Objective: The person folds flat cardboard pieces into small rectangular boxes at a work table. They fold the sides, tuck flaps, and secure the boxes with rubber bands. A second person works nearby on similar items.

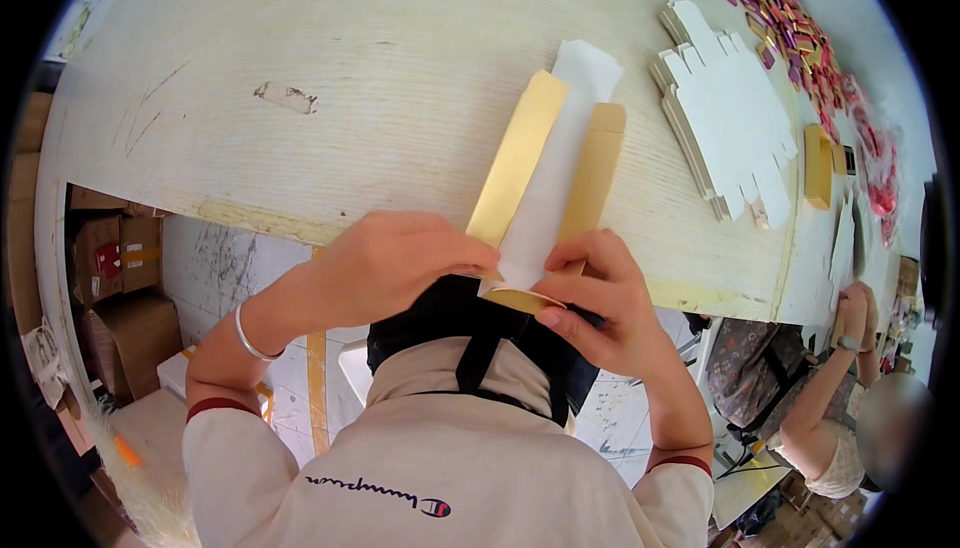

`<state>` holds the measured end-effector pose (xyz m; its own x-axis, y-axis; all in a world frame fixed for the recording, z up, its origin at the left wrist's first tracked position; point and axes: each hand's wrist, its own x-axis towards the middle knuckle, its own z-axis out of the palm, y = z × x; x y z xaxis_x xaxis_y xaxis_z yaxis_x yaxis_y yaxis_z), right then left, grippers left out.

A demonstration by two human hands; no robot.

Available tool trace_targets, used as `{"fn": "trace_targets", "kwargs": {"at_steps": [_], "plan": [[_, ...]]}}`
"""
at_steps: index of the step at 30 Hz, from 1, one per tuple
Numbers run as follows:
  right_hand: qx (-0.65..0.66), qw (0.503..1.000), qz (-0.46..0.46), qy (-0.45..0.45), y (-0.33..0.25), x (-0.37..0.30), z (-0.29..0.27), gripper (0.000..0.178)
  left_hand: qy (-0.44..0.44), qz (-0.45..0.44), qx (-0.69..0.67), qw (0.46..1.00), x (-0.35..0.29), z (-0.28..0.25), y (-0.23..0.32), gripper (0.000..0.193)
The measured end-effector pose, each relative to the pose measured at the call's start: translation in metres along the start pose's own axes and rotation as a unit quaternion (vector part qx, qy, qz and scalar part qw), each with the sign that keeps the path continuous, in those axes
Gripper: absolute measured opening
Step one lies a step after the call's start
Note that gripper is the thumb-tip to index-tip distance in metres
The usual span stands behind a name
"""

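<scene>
A long, narrow cardboard box [540, 183], white inside with gold outer sides, lies partly folded at the table's near edge. Its side walls stand up, and its far end flap lies flat. My left hand [400, 260] pinches the near left corner of the box, fingers closed on the gold wall. At the near right corner, my right hand [605, 298] grips the near end flap [522, 300] between thumb and fingers. That flap is tilted up with its gold side showing.
A stack of flat white box blanks [722, 108] lies to the right. Beyond it are many small gold, red and purple pieces [790, 23] and a folded gold box [818, 168]. Another person's hands [853, 314] are at the far right. Brown cartons [130, 258] fill the lower left.
</scene>
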<state>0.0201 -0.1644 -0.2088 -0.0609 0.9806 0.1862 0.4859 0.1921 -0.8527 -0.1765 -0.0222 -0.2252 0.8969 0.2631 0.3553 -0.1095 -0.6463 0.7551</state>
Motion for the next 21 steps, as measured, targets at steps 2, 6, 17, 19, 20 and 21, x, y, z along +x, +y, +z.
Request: {"fn": "trace_targets", "kwargs": {"at_steps": [2,6,17,19,20,21], "plan": [[-0.04,0.999,-0.02,-0.001,-0.001,0.002,0.0,0.016,-0.023,0.014,0.046,0.999,0.003,-0.003,0.003,0.017],[-0.096,0.994,-0.048,0.028,0.0,0.0,0.005,0.015,-0.082,0.011,0.06,0.995,0.019,-0.002,0.019,0.023],[-0.018,0.979,0.095,0.179,-0.001,-0.005,0.028,0.01,-0.032,-0.02,0.046,0.998,0.026,0.006,0.026,0.039],[0.056,0.966,0.125,0.218,-0.002,-0.007,0.034,0.011,0.024,-0.022,0.034,0.999,0.021,0.016,0.021,0.04],[0.11,0.953,0.15,0.239,-0.006,-0.007,0.037,0.012,0.056,-0.018,0.024,0.998,0.016,0.023,0.017,0.04],[0.164,0.936,0.173,0.26,-0.007,-0.007,0.037,0.012,0.088,-0.014,0.016,0.996,0.013,0.029,0.012,0.039]]}}
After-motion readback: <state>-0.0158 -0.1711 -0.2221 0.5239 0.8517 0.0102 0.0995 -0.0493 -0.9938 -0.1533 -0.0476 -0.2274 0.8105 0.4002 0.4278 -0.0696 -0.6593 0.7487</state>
